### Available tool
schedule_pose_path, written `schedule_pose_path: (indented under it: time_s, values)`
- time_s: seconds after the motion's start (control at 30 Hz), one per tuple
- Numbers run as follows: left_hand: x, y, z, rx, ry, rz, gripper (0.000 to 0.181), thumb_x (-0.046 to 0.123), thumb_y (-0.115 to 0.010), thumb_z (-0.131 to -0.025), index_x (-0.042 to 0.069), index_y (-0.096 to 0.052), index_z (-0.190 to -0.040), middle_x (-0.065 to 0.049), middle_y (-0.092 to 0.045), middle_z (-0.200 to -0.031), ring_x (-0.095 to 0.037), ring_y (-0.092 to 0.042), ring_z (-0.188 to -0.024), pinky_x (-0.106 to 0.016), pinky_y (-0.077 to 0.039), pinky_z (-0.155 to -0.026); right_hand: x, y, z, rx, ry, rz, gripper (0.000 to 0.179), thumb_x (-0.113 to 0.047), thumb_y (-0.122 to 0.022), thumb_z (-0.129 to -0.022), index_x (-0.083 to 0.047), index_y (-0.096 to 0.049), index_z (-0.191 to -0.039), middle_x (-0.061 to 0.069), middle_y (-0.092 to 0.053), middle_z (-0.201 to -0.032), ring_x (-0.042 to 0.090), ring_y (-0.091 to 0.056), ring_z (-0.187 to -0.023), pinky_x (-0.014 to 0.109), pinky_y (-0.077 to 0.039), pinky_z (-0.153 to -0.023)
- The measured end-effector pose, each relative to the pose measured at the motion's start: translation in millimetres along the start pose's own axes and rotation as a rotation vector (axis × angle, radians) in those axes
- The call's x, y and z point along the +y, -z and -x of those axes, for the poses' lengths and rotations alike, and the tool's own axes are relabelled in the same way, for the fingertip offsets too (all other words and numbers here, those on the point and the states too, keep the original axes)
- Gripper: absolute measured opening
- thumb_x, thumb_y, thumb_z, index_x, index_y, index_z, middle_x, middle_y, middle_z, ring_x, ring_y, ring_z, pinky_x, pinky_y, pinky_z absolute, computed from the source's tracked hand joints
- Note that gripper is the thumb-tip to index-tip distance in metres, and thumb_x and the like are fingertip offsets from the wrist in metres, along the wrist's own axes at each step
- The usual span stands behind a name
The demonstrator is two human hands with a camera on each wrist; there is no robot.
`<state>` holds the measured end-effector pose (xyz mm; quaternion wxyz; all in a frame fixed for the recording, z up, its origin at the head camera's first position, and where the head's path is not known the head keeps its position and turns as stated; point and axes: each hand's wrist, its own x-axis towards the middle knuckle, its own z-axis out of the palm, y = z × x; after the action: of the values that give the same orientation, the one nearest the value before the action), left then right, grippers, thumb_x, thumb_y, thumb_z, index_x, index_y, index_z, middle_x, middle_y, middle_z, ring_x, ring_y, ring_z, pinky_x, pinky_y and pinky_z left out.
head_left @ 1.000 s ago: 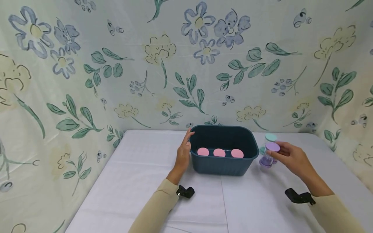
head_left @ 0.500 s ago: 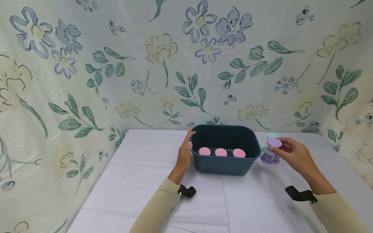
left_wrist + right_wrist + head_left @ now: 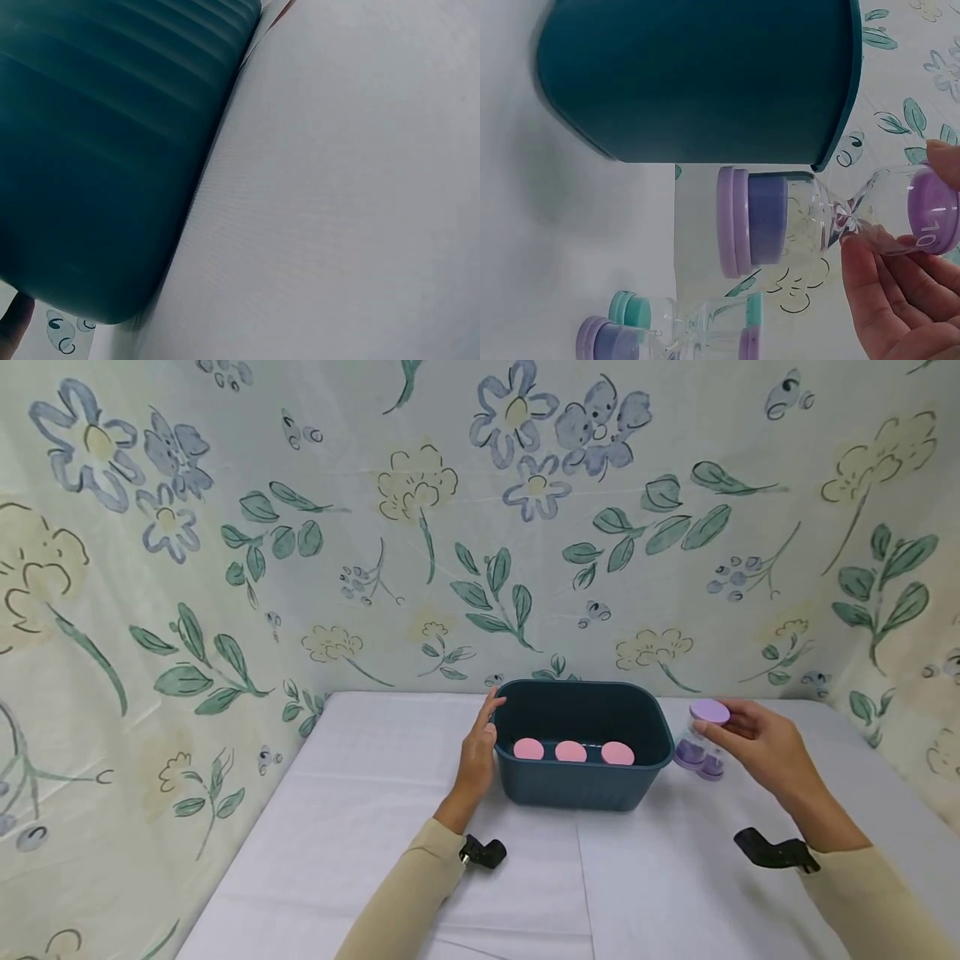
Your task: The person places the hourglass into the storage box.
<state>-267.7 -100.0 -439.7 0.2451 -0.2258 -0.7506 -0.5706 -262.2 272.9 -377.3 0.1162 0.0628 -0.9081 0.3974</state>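
Observation:
My right hand (image 3: 761,747) pinches a purple-capped hourglass (image 3: 690,750) near its top cap, beside the right wall of a dark teal bin (image 3: 573,787). In the right wrist view the hourglass (image 3: 769,221) is clear of the table, its purple sand in the bottom bulb and a "10" marked on the top cap. Three pink round caps (image 3: 571,752) show inside the bin; what lies below them is hidden by its front wall. Against the bin's left side rests my left hand (image 3: 476,760), fingers extended along the rim. One fingertip (image 3: 13,324) shows in the left wrist view.
Below the held hourglass, another purple hourglass (image 3: 615,341) and a teal-capped one (image 3: 636,309) stand together on the white-covered table (image 3: 360,793). The head view hides the teal one. A flowered cloth (image 3: 420,552) hangs behind the table.
My right hand has lifted the purple hourglass upward, and its cap now covers the teal-capped one in the head view. The left hand has stayed at the bin.

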Motion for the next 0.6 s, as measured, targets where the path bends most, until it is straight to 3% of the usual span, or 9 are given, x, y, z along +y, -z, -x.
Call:
schedule_pose_path:
  time_s: [0.1,0.2,0.3,0.37,0.43,0.5,0.6]
  values:
    - [0.4,-0.3,1.1,-0.001,0.006,-0.007,0.047,0.005,-0.027,-0.097,-0.006,-0.039,-0.141,-0.014,-0.026,-0.156,-0.035,-0.022,-0.144,-0.055,-0.023,-0.112,-4,2,-0.7,0.006,0.004,-0.015,0.068,-0.043,-0.065,-0.088,0.002,-0.047,-0.136,0.028,-0.059,-0.125,0.040,-0.060,-0.109,0.018,-0.053,-0.073]
    - [0.2,-0.8,1.8,-0.004,0.011,-0.004,0.047,0.004,-0.027,-0.096,-0.006,-0.039,-0.141,-0.014,-0.026,-0.156,-0.035,-0.021,-0.144,-0.055,-0.023,-0.112,-8,5,-1.6,0.019,0.012,-0.038,0.067,-0.042,-0.066,-0.088,0.002,-0.047,-0.135,0.028,-0.059,-0.124,0.014,-0.066,-0.096,0.013,-0.052,-0.071]
    - [0.0,-1.2,1.7,-0.002,0.005,0.002,0.048,0.004,-0.027,-0.096,-0.007,-0.039,-0.141,-0.015,-0.027,-0.156,-0.035,-0.022,-0.144,-0.055,-0.024,-0.112,-11,6,-2.6,0.031,0.015,-0.062,0.067,-0.042,-0.067,-0.087,0.001,-0.047,-0.135,0.027,-0.059,-0.124,-0.013,-0.055,-0.085,0.009,-0.049,-0.068]
    - [0.2,-1.2,1.5,0.003,-0.004,0.000,0.047,0.004,-0.027,-0.097,-0.008,-0.039,-0.141,-0.017,-0.028,-0.155,-0.036,-0.022,-0.143,-0.055,-0.024,-0.112,-14,8,-3.5,0.040,0.015,-0.071,0.067,-0.043,-0.067,-0.087,-0.001,-0.047,-0.136,0.026,-0.059,-0.125,-0.017,-0.052,-0.083,0.008,-0.049,-0.068]
    - [0.7,-1.0,1.1,0.011,-0.008,-0.004,0.047,0.005,-0.027,-0.097,-0.009,-0.039,-0.140,-0.018,-0.029,-0.154,-0.037,-0.023,-0.143,-0.054,-0.024,-0.112,-18,9,-4.5,0.048,0.018,-0.068,0.068,-0.043,-0.067,-0.087,-0.002,-0.047,-0.137,0.024,-0.059,-0.126,-0.008,-0.058,-0.089,0.007,-0.047,-0.069]
    - [1.2,-0.7,1.0,0.018,-0.009,-0.006,0.047,0.005,-0.027,-0.098,-0.009,-0.040,-0.140,-0.020,-0.029,-0.154,-0.037,-0.023,-0.143,-0.053,-0.023,-0.112,-21,10,-5.8,0.058,0.018,-0.064,0.068,-0.044,-0.066,-0.087,-0.003,-0.046,-0.138,0.023,-0.059,-0.127,0.011,-0.064,-0.099,0.006,-0.046,-0.070]
    - [2.1,-0.5,1.0,0.017,0.004,0.000,0.046,0.005,-0.027,-0.097,-0.008,-0.040,-0.140,-0.021,-0.029,-0.154,-0.036,-0.022,-0.143,-0.053,-0.022,-0.113,-26,12,-6.8,0.070,0.018,-0.059,0.070,-0.045,-0.065,-0.087,-0.003,-0.045,-0.139,0.022,-0.058,-0.129,0.037,-0.058,-0.113,0.005,-0.043,-0.073]
